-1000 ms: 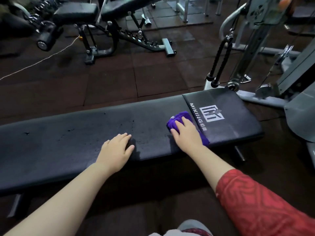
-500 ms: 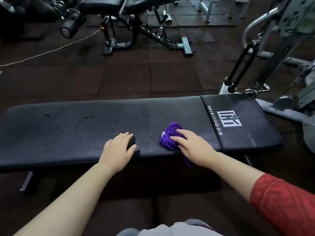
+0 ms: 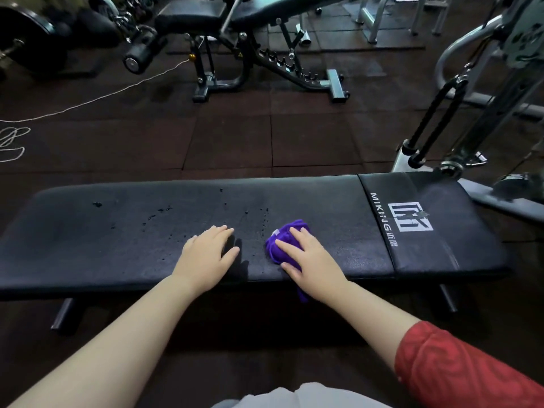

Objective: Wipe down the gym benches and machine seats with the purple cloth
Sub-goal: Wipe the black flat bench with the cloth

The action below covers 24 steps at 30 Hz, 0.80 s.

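A long black flat bench [image 3: 123, 237] runs across the view, with a white logo on its right end and small dark droplets on its middle and left part. My right hand [image 3: 312, 260] presses the bunched purple cloth [image 3: 282, 240] onto the bench pad near its front edge; a strip of cloth hangs over the edge. My left hand [image 3: 206, 254] rests flat on the pad just left of the cloth, fingers together, holding nothing.
An adjustable black bench [image 3: 250, 13] on a steel frame stands behind on the dark rubber floor tiles. A cable machine with black rope handles [image 3: 432, 113] is at the right. A white cord [image 3: 88, 98] trails over the floor at the left.
My right hand has slid the cloth leftward along the pad, away from the logo and toward my left hand. My view has shifted, so more of the bench's left end shows.
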Each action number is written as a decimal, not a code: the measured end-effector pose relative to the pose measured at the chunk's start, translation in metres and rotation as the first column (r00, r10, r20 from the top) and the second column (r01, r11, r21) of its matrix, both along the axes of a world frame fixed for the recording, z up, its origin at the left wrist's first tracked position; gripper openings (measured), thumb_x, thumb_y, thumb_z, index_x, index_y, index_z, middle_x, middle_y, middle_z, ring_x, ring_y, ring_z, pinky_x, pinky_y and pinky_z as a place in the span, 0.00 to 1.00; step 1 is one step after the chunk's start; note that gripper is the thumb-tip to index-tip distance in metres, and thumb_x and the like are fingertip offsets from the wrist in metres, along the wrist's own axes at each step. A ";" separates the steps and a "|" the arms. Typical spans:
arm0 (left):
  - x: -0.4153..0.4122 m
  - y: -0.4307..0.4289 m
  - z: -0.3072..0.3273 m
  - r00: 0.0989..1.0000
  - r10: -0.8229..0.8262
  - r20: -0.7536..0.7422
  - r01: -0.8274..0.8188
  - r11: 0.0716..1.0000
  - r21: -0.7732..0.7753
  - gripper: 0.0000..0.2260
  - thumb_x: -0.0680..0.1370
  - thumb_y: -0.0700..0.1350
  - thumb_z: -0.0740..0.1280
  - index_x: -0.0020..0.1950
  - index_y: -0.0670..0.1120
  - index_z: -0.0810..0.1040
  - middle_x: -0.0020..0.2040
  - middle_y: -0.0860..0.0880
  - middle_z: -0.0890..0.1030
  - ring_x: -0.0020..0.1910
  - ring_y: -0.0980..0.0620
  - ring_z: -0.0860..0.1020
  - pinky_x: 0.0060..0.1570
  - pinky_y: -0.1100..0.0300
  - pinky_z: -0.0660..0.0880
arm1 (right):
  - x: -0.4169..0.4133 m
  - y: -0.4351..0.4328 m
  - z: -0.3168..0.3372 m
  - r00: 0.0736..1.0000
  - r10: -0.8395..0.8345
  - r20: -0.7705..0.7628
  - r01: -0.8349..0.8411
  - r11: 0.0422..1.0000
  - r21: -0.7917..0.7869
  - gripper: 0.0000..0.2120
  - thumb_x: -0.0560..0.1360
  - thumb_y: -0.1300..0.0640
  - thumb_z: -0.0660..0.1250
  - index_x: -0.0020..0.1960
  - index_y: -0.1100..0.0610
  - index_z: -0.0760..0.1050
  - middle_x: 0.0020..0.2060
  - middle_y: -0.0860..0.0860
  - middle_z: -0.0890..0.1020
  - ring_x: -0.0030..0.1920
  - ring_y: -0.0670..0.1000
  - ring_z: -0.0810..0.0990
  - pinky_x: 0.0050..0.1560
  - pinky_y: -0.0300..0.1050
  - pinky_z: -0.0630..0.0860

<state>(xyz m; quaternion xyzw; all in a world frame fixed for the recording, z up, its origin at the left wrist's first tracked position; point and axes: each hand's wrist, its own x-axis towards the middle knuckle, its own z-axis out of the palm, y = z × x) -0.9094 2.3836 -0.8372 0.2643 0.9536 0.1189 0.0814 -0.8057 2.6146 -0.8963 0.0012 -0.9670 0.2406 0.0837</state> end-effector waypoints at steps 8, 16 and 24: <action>0.000 -0.013 -0.006 0.999 0.013 0.036 -0.012 1.000 -0.004 0.24 0.80 0.57 0.57 0.75 0.51 0.63 0.76 0.53 0.63 0.76 0.53 0.56 0.72 0.50 0.56 | -0.016 0.056 0.002 0.945 -0.326 0.028 0.327 0.942 -0.080 0.19 0.72 0.57 0.69 0.62 0.53 0.76 0.70 0.60 0.68 0.69 0.64 0.66 0.66 0.54 0.67; 0.003 -0.043 -0.015 0.993 0.115 0.001 -0.115 0.993 -0.004 0.23 0.80 0.56 0.59 0.74 0.51 0.66 0.75 0.53 0.65 0.76 0.53 0.57 0.72 0.50 0.56 | -0.059 -0.036 0.008 0.999 -0.029 0.035 0.031 0.996 -0.080 0.21 0.74 0.51 0.68 0.66 0.54 0.73 0.72 0.60 0.64 0.72 0.61 0.62 0.71 0.48 0.58; 0.003 -0.060 -0.018 0.992 0.122 0.031 -0.122 0.993 -0.001 0.24 0.80 0.56 0.58 0.75 0.52 0.63 0.76 0.55 0.62 0.76 0.54 0.56 0.73 0.51 0.54 | -0.046 0.014 0.003 0.995 -0.101 0.000 0.101 0.993 -0.056 0.17 0.71 0.64 0.70 0.59 0.58 0.78 0.66 0.64 0.71 0.66 0.65 0.70 0.68 0.51 0.62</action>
